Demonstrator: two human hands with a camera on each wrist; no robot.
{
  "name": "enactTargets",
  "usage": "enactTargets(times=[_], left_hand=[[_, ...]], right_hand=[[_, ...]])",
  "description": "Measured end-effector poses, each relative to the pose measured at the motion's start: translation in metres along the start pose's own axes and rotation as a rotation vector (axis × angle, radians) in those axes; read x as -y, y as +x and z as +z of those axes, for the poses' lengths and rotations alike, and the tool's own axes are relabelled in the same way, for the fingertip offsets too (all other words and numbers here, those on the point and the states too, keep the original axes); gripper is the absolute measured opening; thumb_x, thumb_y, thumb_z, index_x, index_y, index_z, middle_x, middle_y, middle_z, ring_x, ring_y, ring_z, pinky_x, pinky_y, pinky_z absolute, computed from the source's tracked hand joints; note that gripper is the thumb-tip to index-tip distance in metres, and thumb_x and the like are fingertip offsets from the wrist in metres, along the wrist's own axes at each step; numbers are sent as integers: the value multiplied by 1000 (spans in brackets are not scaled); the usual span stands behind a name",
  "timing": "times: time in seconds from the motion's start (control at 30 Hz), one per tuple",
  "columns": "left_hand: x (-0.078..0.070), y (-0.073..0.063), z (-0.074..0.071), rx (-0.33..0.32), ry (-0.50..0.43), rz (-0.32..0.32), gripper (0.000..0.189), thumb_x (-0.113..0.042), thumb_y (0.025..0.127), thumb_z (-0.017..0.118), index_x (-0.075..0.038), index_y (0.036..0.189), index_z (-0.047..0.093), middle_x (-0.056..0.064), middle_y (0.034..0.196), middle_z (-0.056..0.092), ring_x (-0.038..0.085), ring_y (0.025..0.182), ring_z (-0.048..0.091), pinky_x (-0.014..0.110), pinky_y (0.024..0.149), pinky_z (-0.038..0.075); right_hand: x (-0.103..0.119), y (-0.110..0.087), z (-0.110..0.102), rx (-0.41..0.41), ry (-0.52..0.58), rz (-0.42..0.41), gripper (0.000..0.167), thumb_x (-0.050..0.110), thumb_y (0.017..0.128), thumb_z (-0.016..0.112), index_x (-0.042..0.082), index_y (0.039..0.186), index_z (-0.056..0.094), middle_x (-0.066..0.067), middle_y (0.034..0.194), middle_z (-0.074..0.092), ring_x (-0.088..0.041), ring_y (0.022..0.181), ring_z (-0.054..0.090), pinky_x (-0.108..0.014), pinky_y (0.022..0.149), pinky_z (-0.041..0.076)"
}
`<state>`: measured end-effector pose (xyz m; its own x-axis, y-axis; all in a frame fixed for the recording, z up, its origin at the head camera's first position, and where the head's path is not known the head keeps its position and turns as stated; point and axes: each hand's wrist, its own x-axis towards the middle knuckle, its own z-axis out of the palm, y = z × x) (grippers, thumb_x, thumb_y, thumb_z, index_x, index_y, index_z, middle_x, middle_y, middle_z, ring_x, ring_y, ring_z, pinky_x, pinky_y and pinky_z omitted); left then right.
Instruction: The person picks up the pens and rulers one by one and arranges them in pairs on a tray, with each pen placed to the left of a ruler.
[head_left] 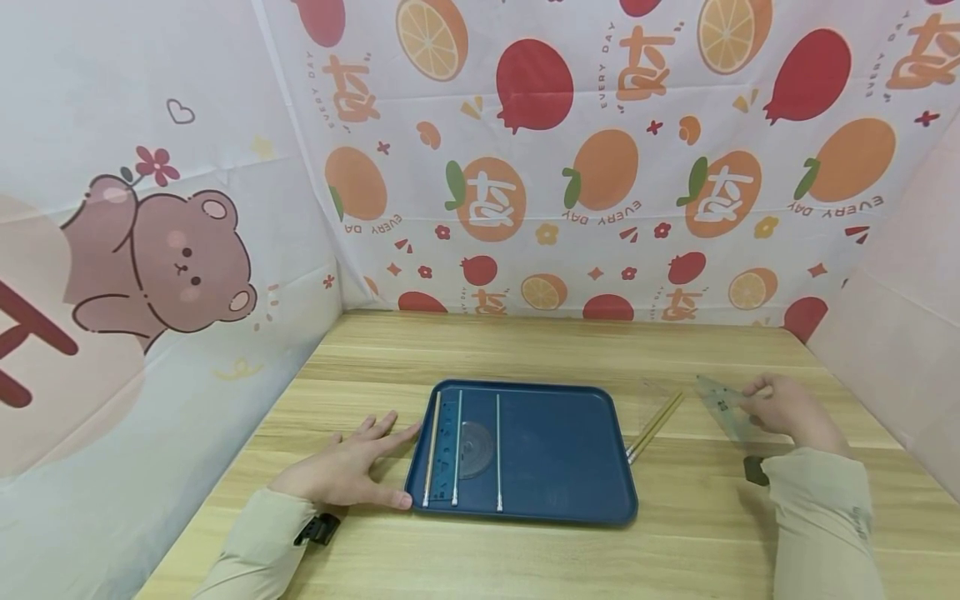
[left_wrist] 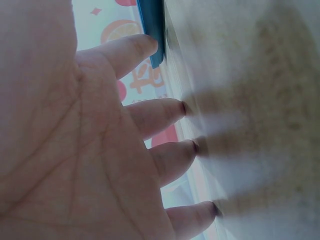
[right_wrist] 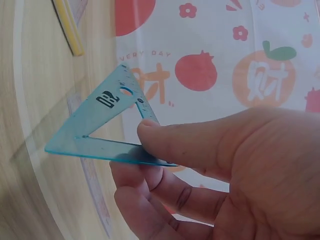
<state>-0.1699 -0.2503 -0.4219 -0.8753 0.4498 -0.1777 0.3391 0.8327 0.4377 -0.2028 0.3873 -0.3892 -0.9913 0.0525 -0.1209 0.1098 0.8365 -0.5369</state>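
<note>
My right hand [head_left: 787, 408] pinches a transparent blue-green set square [right_wrist: 90, 117] between thumb and fingers, holding it above the table to the right of the tray. My left hand [head_left: 348, 462] lies at the left side of the dark blue tray [head_left: 558, 454], fingers spread, with the thumb and index finger at its rim. Inside the tray are an orange-toned pencil [head_left: 432, 450], a blue ruler [head_left: 445, 454], a clear protractor [head_left: 475, 450] and two pale green pencils, one [head_left: 458, 450] partly over the protractor and one [head_left: 498, 454] farther right.
Two yellow pencils [head_left: 656, 425] lie beside the tray's right edge, their white ends against its rim. A clear, flat piece with markings [right_wrist: 90, 177] rests on the wooden table [head_left: 540, 558], its full shape unclear. Printed cloth walls [head_left: 547, 258] stand behind and at both sides.
</note>
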Motion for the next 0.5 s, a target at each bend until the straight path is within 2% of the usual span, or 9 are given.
enactTargets(times=[0.27, 0.5], left_hand=[[0, 0, 0, 1, 2, 3, 108, -70, 80, 84, -29, 169, 38, 27, 177, 19, 60, 162, 12, 93, 113, 9], [0, 0, -1, 1, 2, 4, 108, -70, 80, 84, -30, 169, 38, 27, 177, 19, 61, 162, 12, 93, 112, 9]], right_hand=[[4, 3, 1, -7, 8, -21, 37, 21, 105, 61, -12, 122, 56, -7, 85, 78, -16, 78, 72, -31, 70, 52], [9, 6, 10, 17, 223, 4, 39, 17, 106, 61, -15, 126, 52, -13, 98, 76, -12, 81, 74, -28, 71, 61]])
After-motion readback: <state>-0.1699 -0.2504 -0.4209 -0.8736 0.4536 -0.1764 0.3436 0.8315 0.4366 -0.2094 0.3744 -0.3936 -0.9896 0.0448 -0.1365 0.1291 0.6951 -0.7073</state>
